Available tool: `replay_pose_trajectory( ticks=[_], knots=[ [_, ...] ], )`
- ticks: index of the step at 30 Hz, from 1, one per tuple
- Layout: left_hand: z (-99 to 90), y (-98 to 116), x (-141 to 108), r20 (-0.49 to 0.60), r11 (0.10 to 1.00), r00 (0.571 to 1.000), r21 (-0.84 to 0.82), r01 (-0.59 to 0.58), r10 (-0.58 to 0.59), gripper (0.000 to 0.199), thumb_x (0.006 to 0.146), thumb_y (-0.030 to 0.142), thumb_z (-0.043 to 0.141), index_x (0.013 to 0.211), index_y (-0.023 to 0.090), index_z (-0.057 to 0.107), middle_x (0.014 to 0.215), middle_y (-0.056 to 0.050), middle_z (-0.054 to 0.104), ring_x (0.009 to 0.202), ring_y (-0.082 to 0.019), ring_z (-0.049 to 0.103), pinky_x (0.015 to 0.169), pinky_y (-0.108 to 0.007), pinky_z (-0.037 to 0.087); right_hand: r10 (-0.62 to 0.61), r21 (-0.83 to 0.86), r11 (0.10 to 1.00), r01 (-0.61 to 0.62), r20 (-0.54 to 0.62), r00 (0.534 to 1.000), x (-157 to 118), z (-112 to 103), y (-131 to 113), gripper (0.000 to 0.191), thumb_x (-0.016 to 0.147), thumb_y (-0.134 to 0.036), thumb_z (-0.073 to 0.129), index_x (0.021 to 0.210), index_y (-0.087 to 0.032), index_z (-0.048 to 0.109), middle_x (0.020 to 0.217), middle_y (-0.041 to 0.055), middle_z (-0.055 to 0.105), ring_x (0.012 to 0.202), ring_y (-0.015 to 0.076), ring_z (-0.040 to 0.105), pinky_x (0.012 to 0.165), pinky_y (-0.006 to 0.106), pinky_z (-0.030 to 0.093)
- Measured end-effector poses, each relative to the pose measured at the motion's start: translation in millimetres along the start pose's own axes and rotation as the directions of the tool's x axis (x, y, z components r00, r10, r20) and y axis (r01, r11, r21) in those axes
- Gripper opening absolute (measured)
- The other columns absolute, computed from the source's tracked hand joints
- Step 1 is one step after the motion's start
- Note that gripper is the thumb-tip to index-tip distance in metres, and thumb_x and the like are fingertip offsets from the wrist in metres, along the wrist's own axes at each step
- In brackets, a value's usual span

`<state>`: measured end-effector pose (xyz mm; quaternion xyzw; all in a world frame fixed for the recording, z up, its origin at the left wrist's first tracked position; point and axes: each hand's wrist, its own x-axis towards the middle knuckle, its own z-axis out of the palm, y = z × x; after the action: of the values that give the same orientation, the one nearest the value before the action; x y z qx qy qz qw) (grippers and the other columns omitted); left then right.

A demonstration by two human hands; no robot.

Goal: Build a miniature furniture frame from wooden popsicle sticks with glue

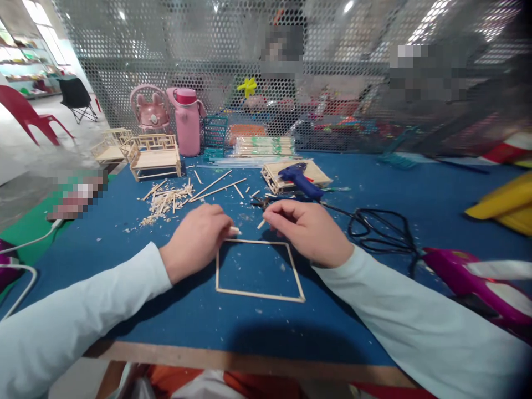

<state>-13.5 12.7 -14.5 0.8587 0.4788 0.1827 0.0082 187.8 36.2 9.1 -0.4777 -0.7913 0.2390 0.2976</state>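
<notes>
Left hand closes its fingers on small pale pieces, their ends poking out; the right hand pinches a short stick between thumb and fingers. Just below both, a four-sided stick frame lies flat near the worktop's front edge. Toward the back left corner stands a miniature bench.
</notes>
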Motion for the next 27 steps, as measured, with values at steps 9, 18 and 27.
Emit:
replay_pose_trajectory(
  ticks=[9,18,27],
  knots=[
    [-6.2,9.9,-13.1,-0.004,0.953,0.996,-0.292,0.082,-0.087,0.028,0.085,0.03,0.044,0.101,0.018,0.064,0.088,-0.006,0.066,0.084,-0.019,0.057,0.078,-0.032,0.043,-0.059,0.002,0.998,0.059,0.061,0.996,-0.9,11.5,0.3,0.022,0.079,-0.031,0.052,0.072,-0.014,0.065,0.059,-0.0004,0.06,0.053,0.0093,0.049,0.054,0.021,0.038],
    [-3.3,5.3,-17.8,0.036,0.729,0.972,-0.655,0.199,-0.232,0.035,0.074,0.026,0.06,0.107,0.016,0.061,0.076,0.0,0.069,0.067,-0.013,0.061,0.067,-0.023,0.048,-0.164,0.126,0.98,0.157,0.047,0.985,-3.0,39.3,-26.4,0.016,0.078,-0.021,0.056,0.069,-0.016,0.068,0.064,-0.0004,0.066,0.058,0.0094,0.056,0.057,0.02,0.041],
    [-7.7,-3.8,-20.0,-0.06,0.844,0.963,-0.499,0.198,-0.262,0.022,0.078,0.027,0.055,0.094,0.016,0.066,0.084,-0.004,0.07,0.074,-0.015,0.062,0.071,-0.026,0.047,-0.214,-0.08,0.976,0.203,-0.178,0.96,18.4,3.7,-9.6,0.033,0.081,-0.037,0.052,0.105,-0.016,0.06,0.076,0.0038,0.065,0.065,0.0139,0.057,0.064,0.026,0.044]
  ],
)
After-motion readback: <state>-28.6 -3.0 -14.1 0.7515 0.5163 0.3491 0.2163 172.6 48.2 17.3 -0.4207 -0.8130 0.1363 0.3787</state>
